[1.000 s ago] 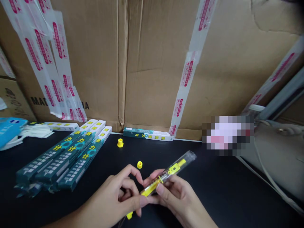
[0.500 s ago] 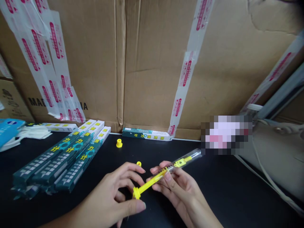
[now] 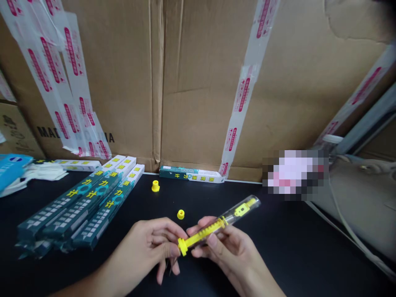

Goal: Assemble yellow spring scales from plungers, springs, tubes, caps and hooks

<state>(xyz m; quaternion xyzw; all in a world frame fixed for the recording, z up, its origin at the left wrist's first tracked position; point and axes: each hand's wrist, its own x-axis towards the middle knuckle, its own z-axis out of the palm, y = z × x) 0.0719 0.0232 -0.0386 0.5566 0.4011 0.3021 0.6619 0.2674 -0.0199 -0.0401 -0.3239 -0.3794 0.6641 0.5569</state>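
Plastic tube (image 3: 238,214) gripped over the counter (image 3: 278,243)

Cardboard wall (image 3: 198,82) across the whole back, with strips of red-printed packing tape (image 3: 244,95) running up it. Along its foot, one green-and-white carton (image 3: 192,174) lying on its side against the wall. On the left of the black counter, rows of dark green cartons (image 3: 80,202) with yellow characters, set on a slant; beyond them, a blue packet (image 3: 10,169) and some white cloth (image 3: 46,170). Off to the right, a pale cable (image 3: 349,218) and a pixelated patch (image 3: 293,173), too blurred to identify. Nearer the middle, well apart from each other, an upright yellow collar (image 3: 155,186) close to the wall and a second yellow collar (image 3: 180,214) just above the hands.

Plastic tube held clear of the counter between both hands, slanting up to the right, with a yellow rod (image 3: 201,240) along it and a flanged yellow end (image 3: 182,246) at the lower left. Right hand (image 3: 230,251) closed around the tube, thumb on top, fingers beneath. Left hand (image 3: 151,243) curled at the flanged end, touching it or just beside it; grip impossible to tell. Judged best: a steady right-hand hold, with the rod kept in line with the tube and never forced sideways.
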